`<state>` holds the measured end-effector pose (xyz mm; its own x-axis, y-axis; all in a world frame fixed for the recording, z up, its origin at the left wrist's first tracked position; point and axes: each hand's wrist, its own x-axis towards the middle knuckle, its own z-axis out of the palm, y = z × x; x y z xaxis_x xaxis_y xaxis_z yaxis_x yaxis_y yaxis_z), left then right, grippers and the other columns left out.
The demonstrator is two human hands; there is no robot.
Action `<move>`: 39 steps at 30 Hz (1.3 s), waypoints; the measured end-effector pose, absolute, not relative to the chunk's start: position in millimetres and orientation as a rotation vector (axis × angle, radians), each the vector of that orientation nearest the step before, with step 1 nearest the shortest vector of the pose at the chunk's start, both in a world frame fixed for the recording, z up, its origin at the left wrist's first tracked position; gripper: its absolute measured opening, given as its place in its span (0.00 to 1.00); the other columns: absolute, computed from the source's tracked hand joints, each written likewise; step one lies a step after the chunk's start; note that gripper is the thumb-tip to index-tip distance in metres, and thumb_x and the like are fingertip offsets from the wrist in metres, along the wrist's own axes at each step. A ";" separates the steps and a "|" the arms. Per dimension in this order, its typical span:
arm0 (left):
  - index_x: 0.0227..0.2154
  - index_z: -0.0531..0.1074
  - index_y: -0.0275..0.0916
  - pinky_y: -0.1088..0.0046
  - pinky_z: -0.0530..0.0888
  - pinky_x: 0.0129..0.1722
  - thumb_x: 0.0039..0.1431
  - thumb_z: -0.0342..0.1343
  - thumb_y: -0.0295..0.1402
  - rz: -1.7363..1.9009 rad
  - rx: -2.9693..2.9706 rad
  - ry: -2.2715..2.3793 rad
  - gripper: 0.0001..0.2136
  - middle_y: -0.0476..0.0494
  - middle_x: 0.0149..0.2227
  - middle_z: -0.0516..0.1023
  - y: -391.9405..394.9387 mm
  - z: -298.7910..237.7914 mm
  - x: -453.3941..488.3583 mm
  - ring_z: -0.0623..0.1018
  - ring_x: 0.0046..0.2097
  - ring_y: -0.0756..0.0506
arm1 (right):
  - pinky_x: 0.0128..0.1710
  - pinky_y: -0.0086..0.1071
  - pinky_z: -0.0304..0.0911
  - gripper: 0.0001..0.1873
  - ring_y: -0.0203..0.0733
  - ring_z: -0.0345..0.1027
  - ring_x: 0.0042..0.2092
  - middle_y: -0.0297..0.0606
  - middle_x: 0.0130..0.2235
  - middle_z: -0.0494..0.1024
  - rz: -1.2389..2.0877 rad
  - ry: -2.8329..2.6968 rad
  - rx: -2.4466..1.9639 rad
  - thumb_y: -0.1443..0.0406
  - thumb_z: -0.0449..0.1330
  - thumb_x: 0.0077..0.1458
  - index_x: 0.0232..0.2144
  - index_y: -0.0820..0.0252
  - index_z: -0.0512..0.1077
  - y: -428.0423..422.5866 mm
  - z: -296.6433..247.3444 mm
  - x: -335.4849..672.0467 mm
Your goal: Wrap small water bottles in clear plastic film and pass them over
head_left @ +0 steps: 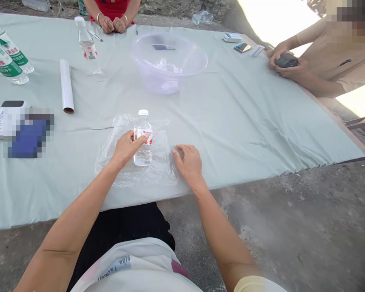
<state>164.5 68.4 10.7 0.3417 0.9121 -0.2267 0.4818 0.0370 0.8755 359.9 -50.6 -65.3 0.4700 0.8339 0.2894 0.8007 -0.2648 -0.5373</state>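
Note:
A small clear water bottle (143, 140) with a white cap and a red label stands upright on a sheet of clear plastic wrap (158, 172) spread on the pale green cloth. My left hand (126, 148) grips the bottle around its label. My right hand (187, 161) rests on the right edge of the wrap, fingers spread and lying flat, holding nothing.
A roll of wrap (66, 86) lies at left, a clear plastic basin (169, 61) beyond the bottle, and three more bottles (86, 42) (2, 63) (13, 50) farther back. A person's clasped hands (113, 23) rest at the far edge; another person (287, 61) at right holds a dark device. The cloth's near edge (200, 190) drops to concrete.

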 end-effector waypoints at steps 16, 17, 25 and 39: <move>0.23 0.59 0.43 0.67 0.60 0.28 0.52 0.54 0.61 0.213 1.969 1.362 0.25 0.43 0.27 0.72 59.0 3.6 185.5 0.76 0.34 0.39 | 0.29 0.34 0.60 0.11 0.39 0.65 0.24 0.30 0.27 0.74 0.602 -0.979 -2.033 0.54 0.56 0.56 0.30 0.54 0.64 -47.6 -42.9 324.8; 0.23 0.59 0.43 0.67 0.61 0.28 0.52 0.54 0.61 0.219 1.965 1.364 0.25 0.42 0.28 0.73 58.6 3.0 185.8 0.76 0.35 0.38 | 0.28 0.33 0.60 0.11 0.38 0.64 0.22 0.28 0.25 0.72 0.686 -0.933 -1.995 0.54 0.56 0.56 0.31 0.54 0.65 -49.0 -41.4 323.2; 0.31 0.64 0.40 0.67 0.66 0.34 0.58 0.51 0.55 0.322 1.881 1.419 0.20 0.36 0.38 0.76 50.7 -0.9 178.1 0.78 0.42 0.37 | 0.24 0.29 0.60 0.14 0.34 0.63 0.21 0.25 0.23 0.68 0.800 -0.807 -1.785 0.52 0.58 0.56 0.37 0.55 0.68 -49.0 -22.7 295.0; 0.48 0.70 0.38 0.67 0.68 0.36 0.67 0.49 0.43 0.429 2.295 1.486 0.16 0.36 0.47 0.75 59.3 33.7 159.9 0.76 0.46 0.38 | 0.22 0.27 0.52 0.19 0.35 0.59 0.26 0.41 0.39 0.68 0.124 -1.863 -2.121 0.58 0.55 0.64 0.55 0.55 0.71 -51.5 -4.8 237.8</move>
<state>159.9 59.3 33.7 0.3972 0.9163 0.0524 0.8029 -0.3745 0.4637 237.8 -51.5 -4.8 0.1481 0.9789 0.1406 0.9516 -0.1023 -0.2897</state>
